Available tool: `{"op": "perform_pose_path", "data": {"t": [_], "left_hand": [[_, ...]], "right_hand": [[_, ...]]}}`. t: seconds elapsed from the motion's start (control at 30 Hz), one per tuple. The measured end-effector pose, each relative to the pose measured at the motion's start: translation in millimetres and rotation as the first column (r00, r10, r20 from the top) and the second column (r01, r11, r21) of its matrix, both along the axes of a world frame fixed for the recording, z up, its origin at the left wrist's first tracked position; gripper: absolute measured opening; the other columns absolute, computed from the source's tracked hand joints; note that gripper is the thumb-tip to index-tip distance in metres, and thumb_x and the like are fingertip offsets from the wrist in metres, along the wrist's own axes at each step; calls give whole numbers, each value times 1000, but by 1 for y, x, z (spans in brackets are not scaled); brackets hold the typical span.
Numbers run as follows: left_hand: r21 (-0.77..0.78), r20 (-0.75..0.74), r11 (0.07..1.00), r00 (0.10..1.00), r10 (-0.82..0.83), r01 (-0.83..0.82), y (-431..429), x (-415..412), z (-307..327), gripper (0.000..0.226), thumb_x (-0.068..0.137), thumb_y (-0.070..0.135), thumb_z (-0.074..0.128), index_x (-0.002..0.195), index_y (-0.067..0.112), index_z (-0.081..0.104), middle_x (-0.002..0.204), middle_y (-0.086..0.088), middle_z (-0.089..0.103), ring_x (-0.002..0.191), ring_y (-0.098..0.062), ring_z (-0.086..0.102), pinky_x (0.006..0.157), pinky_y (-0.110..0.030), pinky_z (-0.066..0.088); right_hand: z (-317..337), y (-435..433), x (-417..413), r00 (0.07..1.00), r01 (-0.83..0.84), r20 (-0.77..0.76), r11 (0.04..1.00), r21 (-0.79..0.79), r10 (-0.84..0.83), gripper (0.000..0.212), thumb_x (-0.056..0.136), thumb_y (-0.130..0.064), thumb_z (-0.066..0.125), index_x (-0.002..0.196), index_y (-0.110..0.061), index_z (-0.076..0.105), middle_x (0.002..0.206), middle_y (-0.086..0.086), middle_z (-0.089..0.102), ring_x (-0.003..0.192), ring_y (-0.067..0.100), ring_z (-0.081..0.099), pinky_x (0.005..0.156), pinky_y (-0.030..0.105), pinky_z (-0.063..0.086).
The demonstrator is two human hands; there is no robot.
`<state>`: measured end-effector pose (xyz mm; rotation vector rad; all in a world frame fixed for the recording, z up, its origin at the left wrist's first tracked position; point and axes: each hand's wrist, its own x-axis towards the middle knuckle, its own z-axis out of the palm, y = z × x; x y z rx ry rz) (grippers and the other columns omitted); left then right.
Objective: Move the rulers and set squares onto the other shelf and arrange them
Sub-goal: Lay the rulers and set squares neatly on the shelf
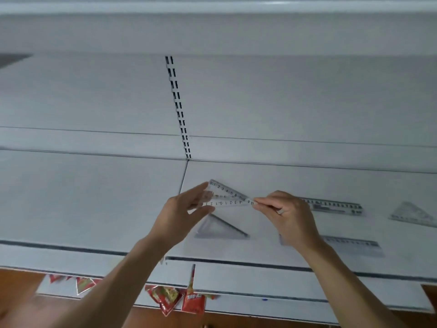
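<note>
the right grip pinches the narrow tip of the clear set square. the left grip holds its wide end between fingers and thumb. the set square is held above the shelf. below the grips lies a second set square; a ruler lies just beyond the right grip. lower it flat beside these, edges parallel, then release both grips together.

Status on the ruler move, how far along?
Early, it seems. Done: no piece shows on the left shelf section. In hand: left hand and right hand pinch the clear set square. Left: far ruler, near ruler, right set square and a grey set square under the hands lie on the right shelf section.
</note>
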<state>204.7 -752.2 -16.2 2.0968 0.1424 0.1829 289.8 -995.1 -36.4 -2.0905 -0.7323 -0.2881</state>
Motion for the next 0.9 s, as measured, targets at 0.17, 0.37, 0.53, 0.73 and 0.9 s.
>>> {"op": "perform_pose_path", "data": {"t": [0.17, 0.37, 0.53, 0.73, 0.9], "left_hand": [[133, 74, 981, 988, 135, -144, 5, 8, -8, 39, 78, 31, 76, 115, 21, 69, 96, 15, 71, 86, 7, 65, 82, -9, 48], [357, 147, 912, 976, 159, -202, 19, 27, -20, 39, 76, 52, 67, 106, 29, 73, 109, 15, 68, 95, -3, 58, 77, -17, 41], [370, 112, 913, 983, 142, -174, 30, 41, -38, 39, 75, 48, 69, 104, 24, 74, 107, 8, 67, 101, -14, 55, 83, -22, 39], [328, 60, 927, 984, 170, -181, 34, 47, -53, 32, 78, 38, 75, 106, 23, 74, 98, 8, 60, 96, -12, 46, 87, -25, 40], [327, 71, 932, 987, 144, -160, 36, 47, -55, 34, 79, 38, 75, 108, 21, 73, 96, 10, 57, 97, -13, 46, 88, -19, 33]], "right_hand": [[-2, 6, 9, 1000, -7, -12, 1000, -7, 7, 12, 78, -27, 76, 86, -18, 78, 75, -12, 68, 65, 0, 61, 61, 18, 48], [-11, 18, 27, 999, 51, 29, 976, -212, -45, 10, 79, -31, 76, 86, -25, 78, 84, -15, 68, 81, 10, 58, 71, 24, 45], [-17, 28, 40, 998, 27, 56, 945, -325, -9, 10, 78, -31, 76, 88, -26, 78, 86, -14, 67, 83, 14, 56, 66, 26, 46], [-20, 31, 44, 997, 24, 77, 922, -385, 6, 10, 78, -30, 77, 88, -27, 78, 85, -13, 67, 82, 16, 53, 64, 27, 46], [-25, 31, 43, 999, 13, 53, 917, -398, 9, 12, 78, -30, 76, 90, -27, 78, 85, -14, 67, 82, 15, 53, 65, 28, 48]]}}
